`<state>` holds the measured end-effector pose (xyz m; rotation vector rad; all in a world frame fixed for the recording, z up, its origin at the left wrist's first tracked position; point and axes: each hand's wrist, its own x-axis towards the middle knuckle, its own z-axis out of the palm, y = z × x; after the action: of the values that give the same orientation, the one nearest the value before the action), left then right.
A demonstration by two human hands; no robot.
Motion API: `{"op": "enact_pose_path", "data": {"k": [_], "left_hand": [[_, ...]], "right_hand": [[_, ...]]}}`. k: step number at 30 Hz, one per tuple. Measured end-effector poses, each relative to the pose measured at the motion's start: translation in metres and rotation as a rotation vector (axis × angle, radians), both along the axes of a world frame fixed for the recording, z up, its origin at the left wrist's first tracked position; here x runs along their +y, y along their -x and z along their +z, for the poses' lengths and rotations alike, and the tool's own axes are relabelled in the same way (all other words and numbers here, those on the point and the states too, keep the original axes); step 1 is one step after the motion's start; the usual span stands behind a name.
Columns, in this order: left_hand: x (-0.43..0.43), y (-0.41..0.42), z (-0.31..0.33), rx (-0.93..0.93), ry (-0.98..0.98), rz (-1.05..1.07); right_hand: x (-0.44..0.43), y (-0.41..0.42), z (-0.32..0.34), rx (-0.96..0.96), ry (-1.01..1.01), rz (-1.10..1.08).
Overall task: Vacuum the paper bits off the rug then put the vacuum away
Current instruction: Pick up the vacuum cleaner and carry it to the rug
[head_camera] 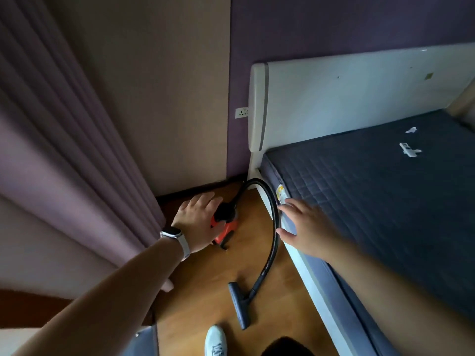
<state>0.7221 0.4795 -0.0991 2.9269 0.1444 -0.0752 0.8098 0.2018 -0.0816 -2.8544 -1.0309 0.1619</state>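
A small red and black vacuum (225,227) stands on the wooden floor in the corner between the curtain and the bed. Its black hose (273,227) arcs up from the body and runs down to the dark floor nozzle (239,305), which lies flat on the floor near my shoe. My left hand (196,222), with a watch on the wrist, hovers open above the vacuum body and partly hides it. My right hand (305,227) is spread open beside the hose, over the bed's edge, holding nothing. No rug is in view.
A bed with a dark blue quilted mattress (372,196) and white headboard (347,98) fills the right side. White paper bits (410,150) lie on the mattress. A mauve curtain (64,150) hangs at the left. A wall socket (241,112) sits beside the headboard. My white shoe (216,341) is at the bottom.
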Motion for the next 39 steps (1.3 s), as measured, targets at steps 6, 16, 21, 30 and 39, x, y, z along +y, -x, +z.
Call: {"op": "enact_pose_path", "data": {"k": [6,16,21,30,39], "left_hand": [[0.008,-0.040,-0.020,0.054,0.055,0.007],[-0.009,-0.147,-0.095,0.149,0.112,0.148],[-0.020,-0.213,-0.203,0.252,0.096,0.139],[-0.029,-0.263,-0.443,0.249,0.200,0.169],[0.009,-0.300,-0.625,0.111,0.132,0.186]], "right_hand": [[0.009,-0.043,-0.016,0.035,-0.011,-0.046],[-0.002,-0.151,-0.123,0.219,-0.078,-0.131],[-0.017,-0.212,-0.229,0.270,-0.083,-0.221],[-0.022,-0.234,-0.477,0.449,-0.115,-0.441],[-0.022,-0.267,-0.650,0.409,-0.269,-0.624]]}}
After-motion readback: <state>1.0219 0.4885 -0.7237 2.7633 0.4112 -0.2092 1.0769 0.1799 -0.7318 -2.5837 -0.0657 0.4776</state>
